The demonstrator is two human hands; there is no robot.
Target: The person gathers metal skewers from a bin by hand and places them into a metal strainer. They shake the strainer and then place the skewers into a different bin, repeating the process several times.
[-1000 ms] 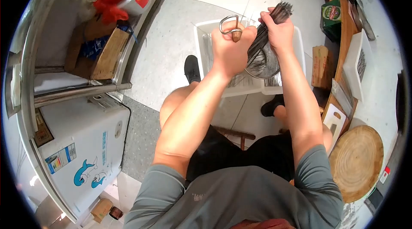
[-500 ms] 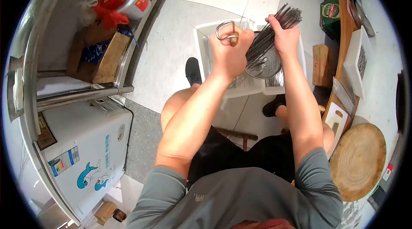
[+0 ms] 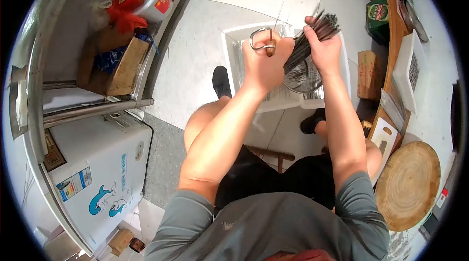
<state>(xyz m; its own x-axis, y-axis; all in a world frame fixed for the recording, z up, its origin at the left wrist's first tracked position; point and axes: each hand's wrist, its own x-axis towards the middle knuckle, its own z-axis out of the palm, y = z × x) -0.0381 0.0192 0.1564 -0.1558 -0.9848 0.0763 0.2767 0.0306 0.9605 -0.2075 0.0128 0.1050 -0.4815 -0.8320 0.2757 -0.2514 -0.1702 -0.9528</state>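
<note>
My left hand (image 3: pixel 265 63) is closed round the handle of a round mesh strainer (image 3: pixel 309 77); the wooden handle end and its wire hanging loop stick out above the fist. A thick bundle of thin dark skewers (image 3: pixel 326 27) is gripped in my right hand (image 3: pixel 325 53), thumb on top. The bundle slants down to the left, its lower ends over the strainer's mesh and close to my left hand. Beneath both hands stand white plastic bins (image 3: pixel 231 73) with more thin sticks inside, partly hidden by my hands and the strainer.
At left are a steel shelf with a cardboard box (image 3: pixel 124 73) and a white bucket (image 3: pixel 155 4), and a white appliance (image 3: pixel 93 187) with dolphin pictures. On the right are a round wooden chopping block (image 3: pixel 408 185), a white cutting board (image 3: pixel 382 136) and a white tray (image 3: pixel 408 73) of sticks.
The skewer bundle has shifted slightly down and left in my right hand, with its top ends lower. Both hands and the strainer have moved only a little.
</note>
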